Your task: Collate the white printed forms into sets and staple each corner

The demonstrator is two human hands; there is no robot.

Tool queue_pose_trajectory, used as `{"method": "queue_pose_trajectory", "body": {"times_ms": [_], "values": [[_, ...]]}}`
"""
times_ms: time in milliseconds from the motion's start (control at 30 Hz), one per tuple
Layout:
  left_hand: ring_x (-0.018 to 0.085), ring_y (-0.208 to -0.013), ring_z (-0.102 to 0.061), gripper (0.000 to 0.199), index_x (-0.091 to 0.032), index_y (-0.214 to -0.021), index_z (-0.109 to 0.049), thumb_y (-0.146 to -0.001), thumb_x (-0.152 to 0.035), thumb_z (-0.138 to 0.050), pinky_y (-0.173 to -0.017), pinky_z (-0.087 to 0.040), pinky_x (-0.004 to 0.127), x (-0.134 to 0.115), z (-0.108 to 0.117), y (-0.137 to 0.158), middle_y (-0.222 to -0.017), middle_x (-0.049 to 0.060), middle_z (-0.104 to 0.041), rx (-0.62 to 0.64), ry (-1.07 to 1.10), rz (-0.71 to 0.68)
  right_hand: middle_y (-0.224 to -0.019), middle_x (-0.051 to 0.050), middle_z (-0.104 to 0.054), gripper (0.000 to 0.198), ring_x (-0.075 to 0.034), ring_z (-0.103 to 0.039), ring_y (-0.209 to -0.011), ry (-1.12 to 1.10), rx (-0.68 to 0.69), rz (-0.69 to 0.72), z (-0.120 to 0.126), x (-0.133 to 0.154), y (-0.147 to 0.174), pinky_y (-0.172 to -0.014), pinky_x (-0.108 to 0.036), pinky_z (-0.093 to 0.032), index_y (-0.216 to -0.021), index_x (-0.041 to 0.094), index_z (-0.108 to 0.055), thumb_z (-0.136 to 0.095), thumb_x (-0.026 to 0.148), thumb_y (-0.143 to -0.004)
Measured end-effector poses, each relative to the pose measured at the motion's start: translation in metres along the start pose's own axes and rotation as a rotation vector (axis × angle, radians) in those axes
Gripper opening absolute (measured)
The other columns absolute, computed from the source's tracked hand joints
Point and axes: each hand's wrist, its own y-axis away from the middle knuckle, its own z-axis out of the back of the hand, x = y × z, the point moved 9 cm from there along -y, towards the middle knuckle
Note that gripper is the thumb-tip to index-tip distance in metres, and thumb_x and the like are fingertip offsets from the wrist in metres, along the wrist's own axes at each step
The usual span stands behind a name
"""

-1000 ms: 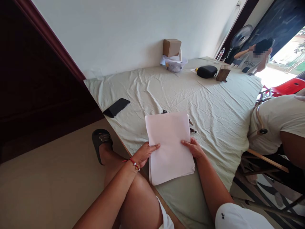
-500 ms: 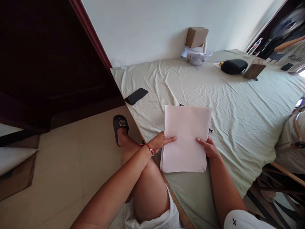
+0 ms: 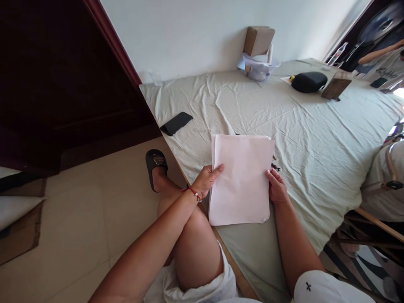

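A stack of blank white paper (image 3: 241, 181) is held up at a slight tilt over the near edge of the cloth-covered table. My left hand (image 3: 206, 180) grips its left side, thumb on top and fingers hidden beneath. At the right edge, my right hand (image 3: 277, 186) holds the sheets with the thumb tip by the rim; its other fingers are partly out of sight. The sheets sit slightly uneven along the left and top edges, and the lower right corner is curled. Small dark items (image 3: 275, 166) peek out behind the stack, too covered to name.
A black phone (image 3: 176, 123) lies near the table's left edge. Farther back are a clear plastic basket (image 3: 261, 69), a cardboard box (image 3: 259, 41), a black case (image 3: 309, 81) and a brown block (image 3: 336, 86). Another person (image 3: 386, 67) is at the far right.
Both thumbs have slid outward toward the paper's sides, the right one now near the rim. The sheets have shifted, so more layers show at the upper left and top.
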Motion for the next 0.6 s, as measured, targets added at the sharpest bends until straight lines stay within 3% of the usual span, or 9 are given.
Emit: {"method": "queue_pose_trajectory", "body": {"times_ms": [233,400,600], "values": [[0.027,-0.089,-0.074,0.068,-0.010,-0.099,-0.079,-0.051,-0.053,-0.097,-0.084,-0.058,0.039,-0.001,0.004,0.001,-0.093,0.012,-0.080,-0.053,0.006,0.003,-0.102,-0.003,-0.080,0.045,-0.027,-0.077,-0.087,0.026,0.033,-0.028,-0.006,0.000,0.003,-0.080,-0.043,-0.064,-0.105,0.028,-0.075,-0.091,0.043,-0.066],[0.028,-0.102,-0.073,0.058,-0.012,-0.100,-0.078,-0.059,-0.050,-0.093,-0.097,-0.054,0.039,-0.012,0.000,0.002,-0.097,0.011,-0.081,-0.030,0.065,-0.068,-0.100,-0.003,-0.080,0.045,-0.026,-0.077,-0.082,0.029,0.007,-0.027,-0.001,-0.002,0.002,-0.077,-0.041,-0.064,-0.106,0.027,-0.076,-0.090,0.046,-0.068],[0.031,-0.102,-0.074,0.039,-0.017,-0.073,-0.074,-0.055,-0.047,-0.090,-0.094,-0.056,0.040,-0.018,0.008,-0.001,-0.079,0.006,-0.079,-0.125,0.233,-0.122,-0.099,-0.003,-0.080,0.046,-0.026,-0.077,-0.085,0.014,-0.007,-0.014,0.002,-0.001,0.001,-0.078,-0.039,-0.065,-0.108,0.026,-0.076,-0.090,0.047,-0.069]]}}
